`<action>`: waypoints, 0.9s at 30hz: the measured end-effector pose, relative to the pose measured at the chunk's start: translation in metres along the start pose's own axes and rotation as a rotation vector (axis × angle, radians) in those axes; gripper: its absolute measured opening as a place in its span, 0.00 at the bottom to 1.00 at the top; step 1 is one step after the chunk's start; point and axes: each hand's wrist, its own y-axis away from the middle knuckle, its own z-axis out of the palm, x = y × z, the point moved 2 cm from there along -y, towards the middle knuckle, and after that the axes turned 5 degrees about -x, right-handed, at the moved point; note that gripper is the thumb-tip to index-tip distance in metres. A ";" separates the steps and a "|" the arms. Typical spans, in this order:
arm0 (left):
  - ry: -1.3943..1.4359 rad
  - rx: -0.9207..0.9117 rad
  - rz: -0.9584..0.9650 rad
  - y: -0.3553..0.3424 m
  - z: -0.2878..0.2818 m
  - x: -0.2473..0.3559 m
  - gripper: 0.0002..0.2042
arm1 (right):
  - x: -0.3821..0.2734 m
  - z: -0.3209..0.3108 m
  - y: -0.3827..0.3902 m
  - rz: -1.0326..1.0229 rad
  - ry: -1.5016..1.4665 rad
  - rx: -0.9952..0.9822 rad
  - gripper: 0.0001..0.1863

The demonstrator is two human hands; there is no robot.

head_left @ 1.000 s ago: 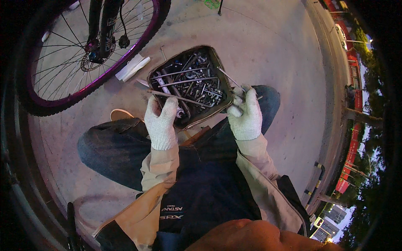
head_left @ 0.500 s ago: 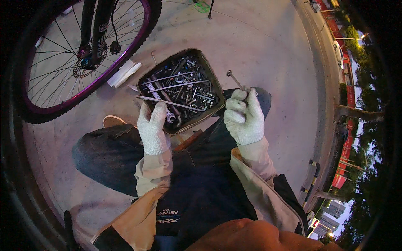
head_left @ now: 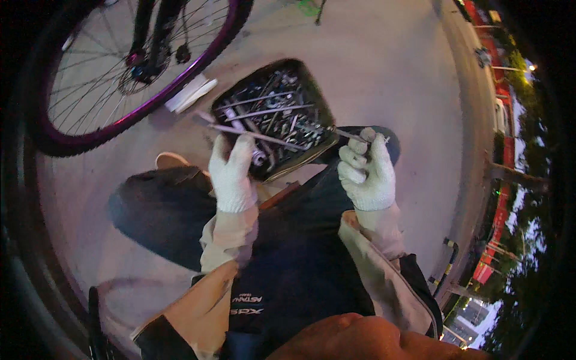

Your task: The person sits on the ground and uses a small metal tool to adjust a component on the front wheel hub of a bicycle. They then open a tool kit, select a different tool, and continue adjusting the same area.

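Observation:
A dark tool tray (head_left: 312, 90) full of several metal wrenches and bits rests on the pavement in front of my knees. My left hand (head_left: 231, 171), in a white knit glove, reaches into the tray's near edge and grips a long thin metal rod (head_left: 258, 137) that lies across the tools. Beside the tray's right corner, my gloved right hand (head_left: 367, 171) is closed on a small slim metal tool (head_left: 351, 135) whose tip points left toward the tray.
A bicycle wheel (head_left: 120, 78) with a purple rim stands at upper left, with a white flat object (head_left: 189, 93) lying by the tyre. My knees and dark trousers (head_left: 180, 210) fill the middle. A curb and roadside strip (head_left: 480, 150) run along the right.
The view has shifted a little. My right hand lowered the small tool from above the tray's corner to beside it. My left hand stayed at the tray's near edge.

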 end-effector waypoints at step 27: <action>0.033 -0.048 0.048 0.007 -0.007 -0.005 0.14 | 0.050 0.053 0.022 -0.105 1.070 -0.093 0.12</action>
